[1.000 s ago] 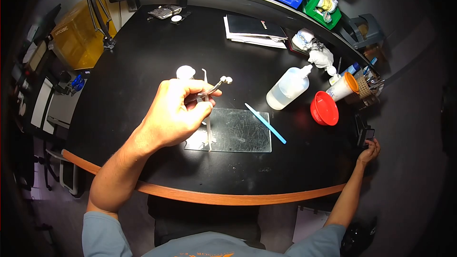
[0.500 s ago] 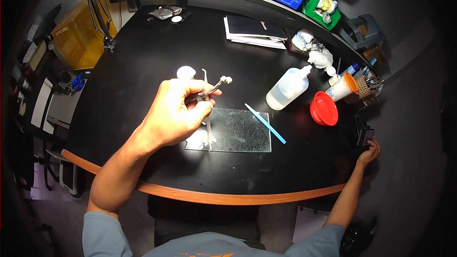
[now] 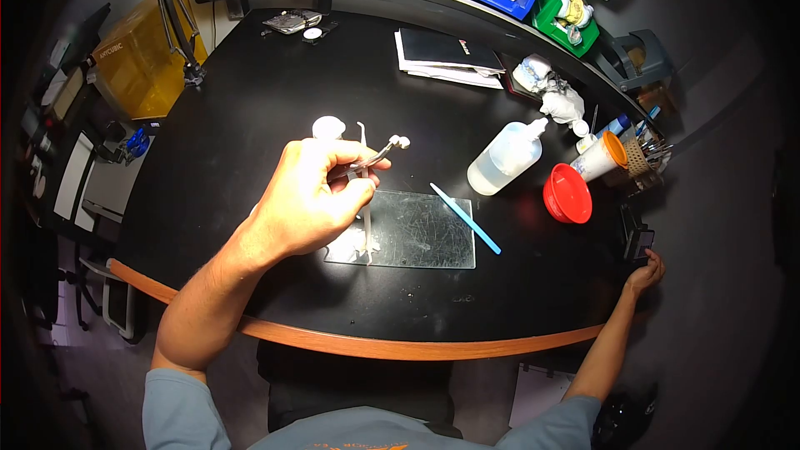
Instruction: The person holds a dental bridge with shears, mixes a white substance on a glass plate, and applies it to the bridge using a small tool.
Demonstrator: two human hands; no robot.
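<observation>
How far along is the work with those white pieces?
Looks done: the white pieces sit on the metal tool. In hand: the left hand holds that tool; the right hand is at the dark device by the desk edge. Likely left: releasing the pieces, now on the tool.

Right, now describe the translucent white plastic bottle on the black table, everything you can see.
The translucent white plastic bottle has a rounded body, narrowing at the shoulder to a small white nozzle. A line across the body suggests liquid in its lower part. It appears to stand upright, its slant probably from the wide lens, between the light-blue stick-like tool and the red bowl. Only the black tabletop seems to touch it.
</observation>
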